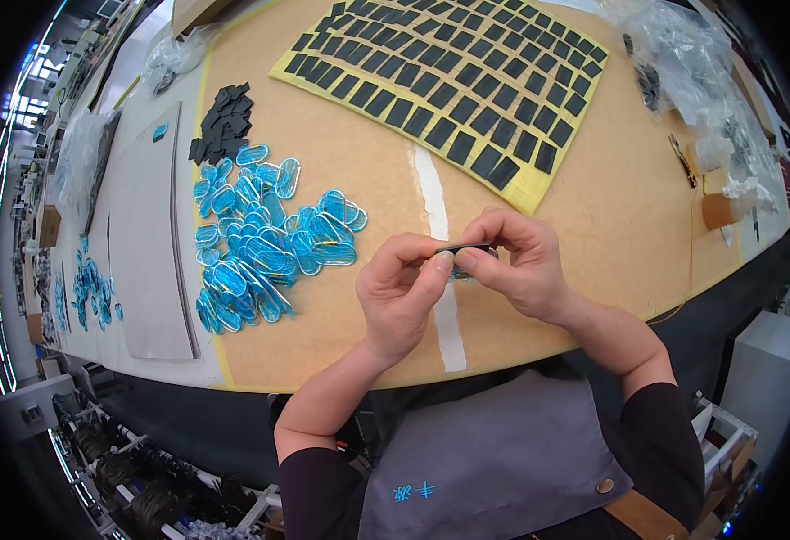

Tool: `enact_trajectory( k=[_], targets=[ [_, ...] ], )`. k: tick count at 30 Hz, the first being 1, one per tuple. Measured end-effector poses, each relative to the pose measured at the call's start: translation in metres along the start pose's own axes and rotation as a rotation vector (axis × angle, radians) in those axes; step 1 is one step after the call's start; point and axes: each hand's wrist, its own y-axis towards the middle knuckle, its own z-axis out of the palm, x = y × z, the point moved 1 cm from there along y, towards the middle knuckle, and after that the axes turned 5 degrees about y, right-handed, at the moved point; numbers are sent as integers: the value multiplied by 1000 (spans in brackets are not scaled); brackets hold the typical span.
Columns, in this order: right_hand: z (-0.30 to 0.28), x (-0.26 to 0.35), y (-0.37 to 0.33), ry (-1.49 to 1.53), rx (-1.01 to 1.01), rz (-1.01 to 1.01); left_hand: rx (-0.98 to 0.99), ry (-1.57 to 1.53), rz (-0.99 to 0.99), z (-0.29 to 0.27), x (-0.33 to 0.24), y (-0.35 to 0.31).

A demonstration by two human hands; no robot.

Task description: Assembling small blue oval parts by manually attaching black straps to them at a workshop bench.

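Note:
Over the table's near middle, my left hand [398, 292] and my right hand [528, 266] meet with fingertips pinched together. Between them they grip a small black strip [464, 247], which looks like one of the flat black rectangular pieces. Under the thumbs shows a bit of something bluish; my fingers hide most of it. Left of my hands lies a heap of blue oval pieces with pale rims [264, 236]. Beyond that heap is a pile of black rectangular pieces [225, 121].
A yellow sheet [528, 189] with rows of black rectangles lies at the far side. Clear plastic bags [696, 67] and a brown thread cone [722, 212] stand at right. Grey board [150, 234] and more blue pieces [91, 290] lie at left. White tape [447, 328] crosses the tabletop.

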Motion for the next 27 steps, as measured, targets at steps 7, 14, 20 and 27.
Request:
enact_trajectory(
  k=[7,14,20,27],
  targets=[
    [0,-1,0,16,1,-6,-15,39,34,1,3,-1],
    [2,-1,-3,133,-19,89,-24,77,33,3,4,-1],
    [4,-1,-5,179,-20,103,-9,132,58,3,3,-2],
    [2,3,-2,131,-19,84,-48,113,103,-3,2,1]
  ],
)
